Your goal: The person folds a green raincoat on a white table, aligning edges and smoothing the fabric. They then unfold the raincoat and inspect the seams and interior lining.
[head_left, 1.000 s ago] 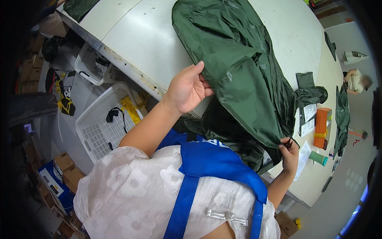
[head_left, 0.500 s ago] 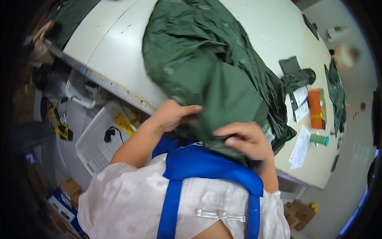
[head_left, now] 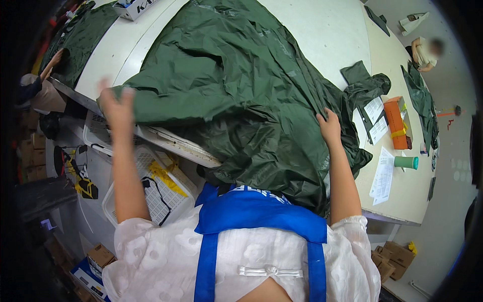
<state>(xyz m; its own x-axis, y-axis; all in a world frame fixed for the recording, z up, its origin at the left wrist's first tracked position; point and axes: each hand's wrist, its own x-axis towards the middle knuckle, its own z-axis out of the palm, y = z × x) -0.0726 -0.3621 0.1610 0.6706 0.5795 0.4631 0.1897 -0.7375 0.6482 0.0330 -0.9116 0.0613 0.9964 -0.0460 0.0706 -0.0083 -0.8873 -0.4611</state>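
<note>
A large piece of dark green, thin, slightly shiny waterproof fabric point(head_left: 216, 80) lies rumpled over the white table point(head_left: 327, 30). Its near part hangs over the table edge against my blue apron point(head_left: 261, 211). My left hand point(head_left: 116, 105), blurred by motion, is at the fabric's left corner with its fingers apart. Far across on the right side, my right hand point(head_left: 329, 128) pinches the fabric along a lengthwise ridge or seam. Folds hide much of the fabric's underside.
White plastic baskets point(head_left: 108, 201) with yellow and black straps stand below the table's left edge. On the right lie a folded green bundle point(head_left: 367, 83), an orange box point(head_left: 395, 123), paper sheets point(head_left: 383, 178) and a green cylinder point(head_left: 406, 162). Other people work at far left and far right.
My hands have moved apart from close together near my body, the left out to the left, the right forward. The fabric has spread leftward over the table edge.
</note>
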